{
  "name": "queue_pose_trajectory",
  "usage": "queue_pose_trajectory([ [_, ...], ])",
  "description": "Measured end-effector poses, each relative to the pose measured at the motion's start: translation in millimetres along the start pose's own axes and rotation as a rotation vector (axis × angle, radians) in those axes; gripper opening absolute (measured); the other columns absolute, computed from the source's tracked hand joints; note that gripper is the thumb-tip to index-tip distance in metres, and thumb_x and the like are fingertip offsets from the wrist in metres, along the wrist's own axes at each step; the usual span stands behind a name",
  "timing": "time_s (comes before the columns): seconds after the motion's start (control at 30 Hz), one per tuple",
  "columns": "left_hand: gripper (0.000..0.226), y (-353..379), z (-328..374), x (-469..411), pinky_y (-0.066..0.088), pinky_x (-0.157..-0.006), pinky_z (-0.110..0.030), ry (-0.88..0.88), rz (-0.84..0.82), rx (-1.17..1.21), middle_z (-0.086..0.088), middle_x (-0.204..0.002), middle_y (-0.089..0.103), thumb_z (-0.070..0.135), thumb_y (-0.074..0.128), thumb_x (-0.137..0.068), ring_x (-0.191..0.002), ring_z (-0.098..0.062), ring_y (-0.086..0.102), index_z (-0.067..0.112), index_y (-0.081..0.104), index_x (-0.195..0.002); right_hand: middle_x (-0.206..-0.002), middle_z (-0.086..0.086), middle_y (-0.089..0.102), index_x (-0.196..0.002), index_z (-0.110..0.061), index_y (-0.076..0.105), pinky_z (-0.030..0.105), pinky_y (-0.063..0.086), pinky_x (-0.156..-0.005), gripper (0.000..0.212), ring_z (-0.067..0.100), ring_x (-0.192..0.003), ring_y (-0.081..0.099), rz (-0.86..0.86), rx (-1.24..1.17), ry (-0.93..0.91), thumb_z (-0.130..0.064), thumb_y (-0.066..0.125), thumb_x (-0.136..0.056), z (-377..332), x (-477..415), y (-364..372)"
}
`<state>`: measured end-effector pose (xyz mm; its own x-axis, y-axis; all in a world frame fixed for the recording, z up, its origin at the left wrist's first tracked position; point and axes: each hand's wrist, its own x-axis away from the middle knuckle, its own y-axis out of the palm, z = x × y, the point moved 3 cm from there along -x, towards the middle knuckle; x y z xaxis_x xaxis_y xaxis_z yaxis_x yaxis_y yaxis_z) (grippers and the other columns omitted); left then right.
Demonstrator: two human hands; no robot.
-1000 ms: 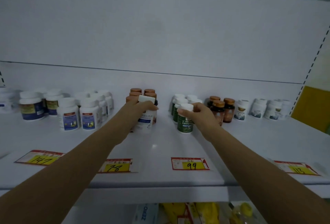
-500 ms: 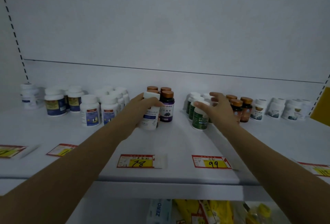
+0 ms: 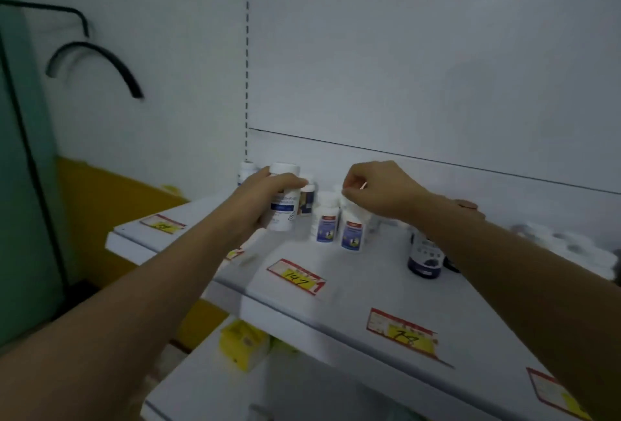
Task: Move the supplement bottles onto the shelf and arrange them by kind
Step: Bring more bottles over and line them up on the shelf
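The left grip [image 3: 265,195] curled round a white bottle [image 3: 284,205] at the shelf's [image 3: 353,286] left end. The right grip [image 3: 379,190] curled just over a blue-labelled bottle [image 3: 352,232]; whether it pinched it, I cannot tell.

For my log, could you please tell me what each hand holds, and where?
Left hand grips the white blue-labelled bottle round its middle; for the right hand, cannot tell.
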<state>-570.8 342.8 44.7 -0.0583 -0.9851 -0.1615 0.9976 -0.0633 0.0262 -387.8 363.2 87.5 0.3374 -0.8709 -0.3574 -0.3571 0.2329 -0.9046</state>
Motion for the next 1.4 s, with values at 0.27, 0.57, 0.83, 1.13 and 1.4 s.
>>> queue_pose_trajectory([
  [0.27,0.059,-136.9,-13.9,5.7,0.052,-0.067,-0.034,-0.061,0.191,-0.104,-0.017,-0.102,0.058,0.022,0.071,-0.067,-0.085,-0.027,0.059,0.010,0.046,-0.119,-0.111,0.015,0.067,-0.108,0.000,0.066,0.029,0.042,-0.073,0.032,0.027,-0.098,0.059,-0.222,0.120,-0.051,-0.022,0.052,-0.091,-92.1,-58.6,76.2],
  [0.57,0.049,-211.9,-34.3,-49.0,0.049,-0.092,-0.048,-0.046,0.018,-0.162,-0.014,-0.111,0.059,0.017,0.071,-0.080,-0.099,-0.030,0.060,0.012,0.047,-0.123,-0.091,0.003,0.054,-0.100,-0.010,0.063,0.025,0.036,-0.072,0.026,0.018,-0.084,0.048,-0.285,0.243,0.139,-0.033,0.053,-0.093,-120.1,-95.3,131.4],
  [0.83,0.048,-216.2,-46.4,-112.7,0.049,-0.088,-0.038,0.039,-0.143,-0.219,-0.008,-0.114,0.063,0.012,0.075,-0.077,-0.100,-0.024,0.062,0.012,0.055,-0.120,-0.107,0.009,0.068,-0.106,-0.005,0.068,0.026,0.045,-0.074,0.034,0.020,-0.087,0.058,-0.326,0.223,0.301,-0.032,0.053,-0.094,-127.3,-116.6,154.9],
  [1.13,0.052,-170.0,-68.1,-165.2,0.051,-0.081,-0.031,0.159,-0.160,-0.337,-0.008,-0.108,0.065,0.011,0.083,-0.066,-0.092,-0.021,0.060,0.005,0.060,-0.112,-0.078,0.003,0.056,-0.089,-0.004,0.069,0.024,0.041,-0.067,0.030,0.018,-0.074,0.051,-0.278,0.204,0.341,-0.030,0.055,-0.092,-113.1,-127.5,160.4],
  [1.4,0.046,-137.0,-78.5,-189.0,0.039,-0.069,-0.028,0.292,-0.065,-0.493,-0.011,-0.097,0.066,0.013,0.085,-0.060,-0.083,-0.022,0.056,0.003,0.060,-0.098,-0.096,0.009,0.062,-0.095,-0.005,0.067,0.031,0.046,-0.082,0.021,0.019,-0.082,0.050,-0.213,0.214,0.352,-0.021,0.056,-0.090,-105.6,-128.5,154.1],
])
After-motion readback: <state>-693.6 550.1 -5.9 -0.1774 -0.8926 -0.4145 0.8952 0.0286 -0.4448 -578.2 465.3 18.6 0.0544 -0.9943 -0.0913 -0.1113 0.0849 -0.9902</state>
